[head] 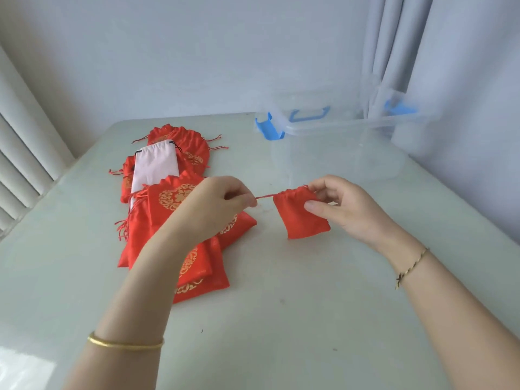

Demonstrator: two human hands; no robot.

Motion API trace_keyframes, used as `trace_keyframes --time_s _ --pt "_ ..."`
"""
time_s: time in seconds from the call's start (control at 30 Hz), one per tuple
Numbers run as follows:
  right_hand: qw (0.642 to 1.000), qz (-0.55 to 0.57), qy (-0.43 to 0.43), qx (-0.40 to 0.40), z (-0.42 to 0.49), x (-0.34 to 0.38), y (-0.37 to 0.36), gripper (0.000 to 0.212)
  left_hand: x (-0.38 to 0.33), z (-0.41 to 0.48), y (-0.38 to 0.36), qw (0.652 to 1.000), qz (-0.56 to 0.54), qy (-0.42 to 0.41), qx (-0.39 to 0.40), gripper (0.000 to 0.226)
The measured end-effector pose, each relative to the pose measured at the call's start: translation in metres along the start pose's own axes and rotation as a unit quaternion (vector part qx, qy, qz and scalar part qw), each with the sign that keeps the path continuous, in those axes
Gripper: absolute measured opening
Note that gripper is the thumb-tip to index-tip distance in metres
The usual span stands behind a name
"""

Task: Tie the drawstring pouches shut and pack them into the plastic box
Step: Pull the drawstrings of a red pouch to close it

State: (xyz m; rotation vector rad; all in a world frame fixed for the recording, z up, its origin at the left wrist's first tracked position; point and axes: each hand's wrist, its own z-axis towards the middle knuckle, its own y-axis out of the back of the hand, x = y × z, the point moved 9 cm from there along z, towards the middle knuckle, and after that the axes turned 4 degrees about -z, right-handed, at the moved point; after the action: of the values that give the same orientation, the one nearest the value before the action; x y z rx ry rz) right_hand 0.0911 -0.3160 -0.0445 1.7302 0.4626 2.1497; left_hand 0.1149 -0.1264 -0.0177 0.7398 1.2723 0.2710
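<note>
Pinching the drawstring (pixel 264 196), left fingers (pixel 244 197) — red pouch (pixel 302 220) between right fingers (pixel 326 187) and thumb

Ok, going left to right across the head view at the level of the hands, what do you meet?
Pink pouch → left hand → drawstring → held red pouch → right hand.
</note>
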Motion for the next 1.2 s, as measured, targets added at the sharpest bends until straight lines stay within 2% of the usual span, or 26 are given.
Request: trace_keyframes --time_s 0.13,0.27,0.43,0.53,0.67,0.83,0.9,0.97,1.0,1.03,1.07,1.13,1.2 --pt "0.999 0.02 -0.018 0.026 -0.003 -0.004 0.0 0.009 -0.003 -0.002 0.006 1.0 -0.015 -0.005 -0.005 0.013" --pt "0.997 0.057 -0.031 0.046 -0.004 -0.008 0.004 0.012 -0.005 -0.002 0.013 1.0 -0.001 -0.009 -0.018 0.015" --pt "0.998 0.045 -0.034 0.02 -0.003 -0.013 0.013 0.016 0.005 -0.002 0.024 0.999 0.018 0.007 -0.032 0.021" --pt "0.999 0.012 -0.029 -0.023 -0.001 -0.018 0.019 0.017 0.008 0.0 0.028 0.998 0.058 0.009 -0.04 0.015" --pt "0.99 -0.042 -0.013 -0.132 -0.001 -0.021 0.038 0.017 0.013 0.001 0.036 0.994 0.087 0.003 -0.068 0.007" --pt "0.973 -0.065 -0.025 -0.22 -0.013 -0.019 0.057 0.02 0.021 0.0 0.05 0.989 0.068 0.033 -0.125 0.015" --pt "0.97 0.006 -0.066 -0.232 -0.017 -0.025 0.056 0.027 0.022 -0.001 0.053 0.988 0.059 0.038 -0.137 0.022" --pt "0.954 0.179 -0.126 -0.207 -0.017 -0.034 0.045 0.032 0.024 -0.002 0.055 0.986 0.033 0.05 -0.155 0.029" --pt "0.928 0.29 -0.152 -0.18 -0.014 -0.035 0.034 0.032 0.026 -0.002 0.054 0.985 -0.021 0.066 -0.156 0.031" --pt "0.892 0.391 -0.172 -0.149 -0.012 -0.034 0.024 0.03 0.029 -0.002 0.05 0.979 -0.118 0.087 -0.145 0.033" --pt "0.856 0.467 -0.188 -0.121 -0.01 -0.031 0.014 0.028 0.031 -0.002 0.042 0.955 -0.247 0.112 -0.122 0.034" --pt "0.808 0.543 -0.207 -0.097 -0.004 -0.025 0.001 0.024 0.03 -0.003 0.019 0.856 -0.487 0.164 -0.058 0.034" --pt "0.796 0.549 -0.222 -0.127 0.001 -0.025 -0.006 0.025 0.021 -0.005 0.001 0.76 -0.621 0.192 -0.021 0.032"
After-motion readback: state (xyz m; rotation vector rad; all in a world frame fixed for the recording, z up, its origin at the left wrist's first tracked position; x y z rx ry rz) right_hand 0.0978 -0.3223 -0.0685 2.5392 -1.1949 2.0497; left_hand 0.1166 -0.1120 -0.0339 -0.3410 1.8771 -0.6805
